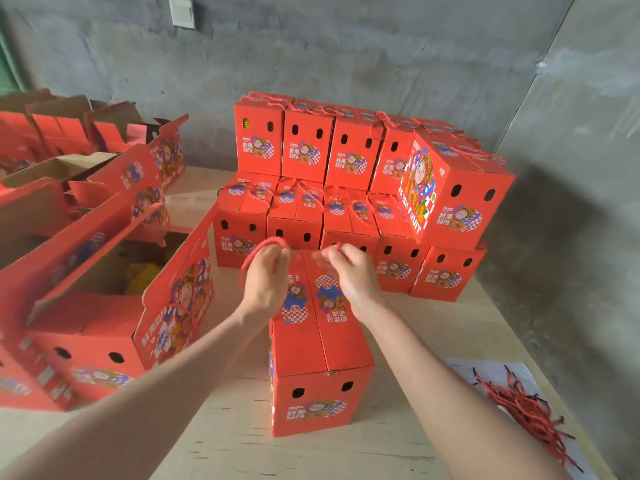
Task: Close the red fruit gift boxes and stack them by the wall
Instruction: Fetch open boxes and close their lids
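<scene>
A closed red fruit gift box (313,362) stands on the wooden surface right in front of me, its top flaps folded shut. My left hand (266,275) hovers over the box's far left end and pinches a red rope handle (261,249) that loops up from it. My right hand (346,271) is over the far right end with fingers curled; motion blur hides whether it holds the rope. Behind them, closed red boxes (311,147) are stacked in two tiers against the grey wall, one box (453,195) sitting tilted on the right.
Several open red boxes (114,285) with raised flaps fill the left side, one showing yellow fruit inside. A pile of loose red rope handles (523,407) lies on white paper at the right. The wooden surface (433,323) ends at a grey wall on the right.
</scene>
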The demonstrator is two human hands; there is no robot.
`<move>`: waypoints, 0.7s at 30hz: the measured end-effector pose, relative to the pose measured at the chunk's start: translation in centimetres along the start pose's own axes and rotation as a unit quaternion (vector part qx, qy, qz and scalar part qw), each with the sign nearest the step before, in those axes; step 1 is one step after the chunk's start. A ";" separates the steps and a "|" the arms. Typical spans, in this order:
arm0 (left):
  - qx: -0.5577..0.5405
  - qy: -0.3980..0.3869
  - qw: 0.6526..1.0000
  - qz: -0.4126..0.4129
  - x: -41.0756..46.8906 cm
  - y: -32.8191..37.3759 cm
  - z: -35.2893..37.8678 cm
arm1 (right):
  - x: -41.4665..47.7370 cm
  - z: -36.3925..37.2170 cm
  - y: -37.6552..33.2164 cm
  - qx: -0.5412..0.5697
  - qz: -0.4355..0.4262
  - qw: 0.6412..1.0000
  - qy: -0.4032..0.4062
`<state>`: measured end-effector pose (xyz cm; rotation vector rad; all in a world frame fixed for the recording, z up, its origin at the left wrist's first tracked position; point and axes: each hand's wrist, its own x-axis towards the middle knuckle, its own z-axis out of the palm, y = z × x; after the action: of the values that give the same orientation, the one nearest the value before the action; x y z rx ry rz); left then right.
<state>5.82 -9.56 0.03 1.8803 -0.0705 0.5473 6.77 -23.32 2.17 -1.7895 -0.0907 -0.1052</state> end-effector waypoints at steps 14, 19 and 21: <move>0.125 -0.222 0.967 -0.006 -4.7 -5.5 -0.5 | 2.3 1.0 -6.7 0.069 0.138 0.987 -0.044; 0.093 -0.195 0.975 0.043 -3.1 -5.4 -1.5 | 2.5 1.0 -8.5 0.087 0.035 0.995 0.021; 0.105 -0.201 0.973 0.044 -2.2 -5.3 -1.5 | 3.0 0.8 -9.3 0.098 0.033 0.994 0.025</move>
<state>4.96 -6.64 -5.05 2.1802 -0.3761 0.2310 8.67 -20.46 11.34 -1.5912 -0.0061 -0.0905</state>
